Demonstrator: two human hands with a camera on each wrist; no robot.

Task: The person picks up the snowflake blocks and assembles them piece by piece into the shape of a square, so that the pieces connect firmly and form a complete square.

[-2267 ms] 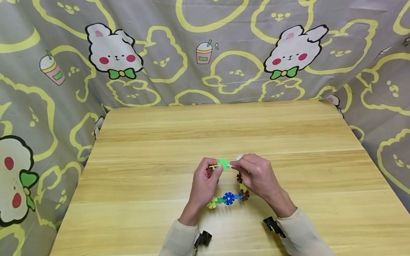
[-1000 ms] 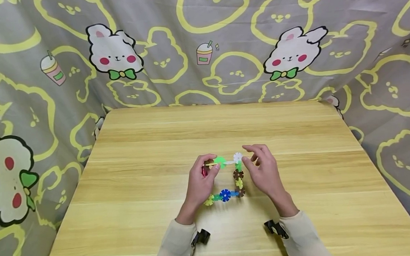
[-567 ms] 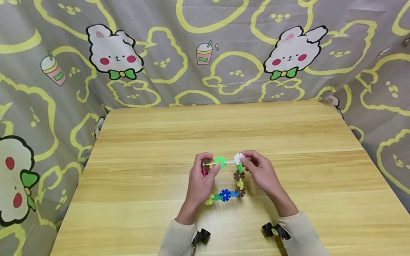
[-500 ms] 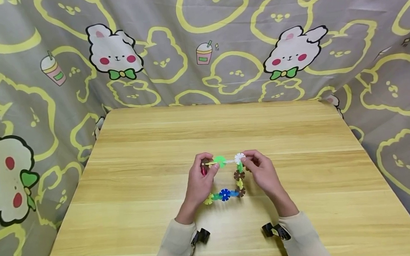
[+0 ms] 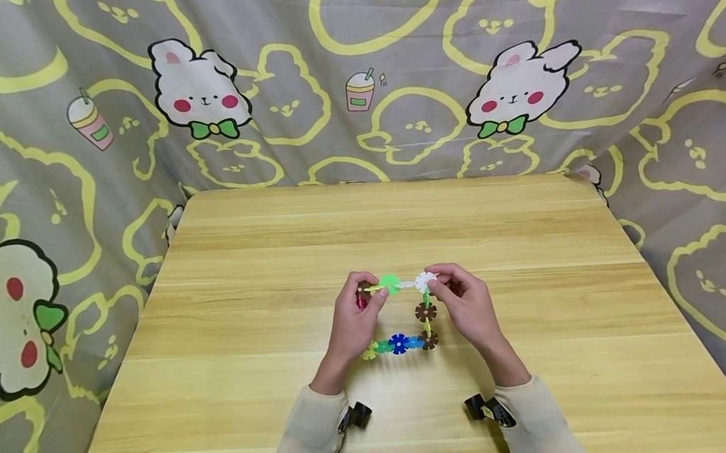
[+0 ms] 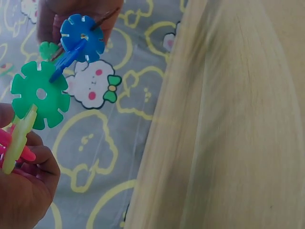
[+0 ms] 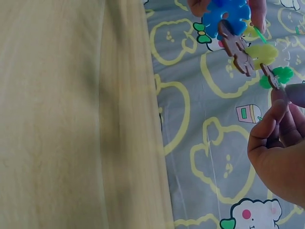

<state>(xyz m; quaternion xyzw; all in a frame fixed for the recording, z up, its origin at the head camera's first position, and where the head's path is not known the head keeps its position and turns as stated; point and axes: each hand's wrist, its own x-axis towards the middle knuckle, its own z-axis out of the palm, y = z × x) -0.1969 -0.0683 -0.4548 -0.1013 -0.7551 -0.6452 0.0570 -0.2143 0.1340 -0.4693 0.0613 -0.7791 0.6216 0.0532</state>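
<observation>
A square ring of interlocking snowflake discs (image 5: 399, 344) is held up between both hands over the table. My left hand (image 5: 353, 327) grips its left side, thumb on the bright green disc (image 5: 389, 284); a yellow disc and a red one show partly among its fingers. With thumb and fingers, my right hand (image 5: 468, 307) pinches the white disc (image 5: 425, 281) at the far right corner. Brown discs (image 5: 426, 312) run down the right side. In the left wrist view a green disc (image 6: 40, 94) joins a blue disc (image 6: 82, 38). The right wrist view shows a brown disc (image 7: 234, 47) slotted into a blue one.
The wooden table (image 5: 244, 264) stretches under and around the hands. A grey patterned curtain (image 5: 295, 18) hangs behind it and along both sides. Black straps with small devices (image 5: 357, 417) sit on both wrists.
My right hand has let go of the piece beside the bright green disc, opened, then pinched the white corner disc. The ring now hangs squarer. My left hand has shifted slightly left, keeping its grip.
</observation>
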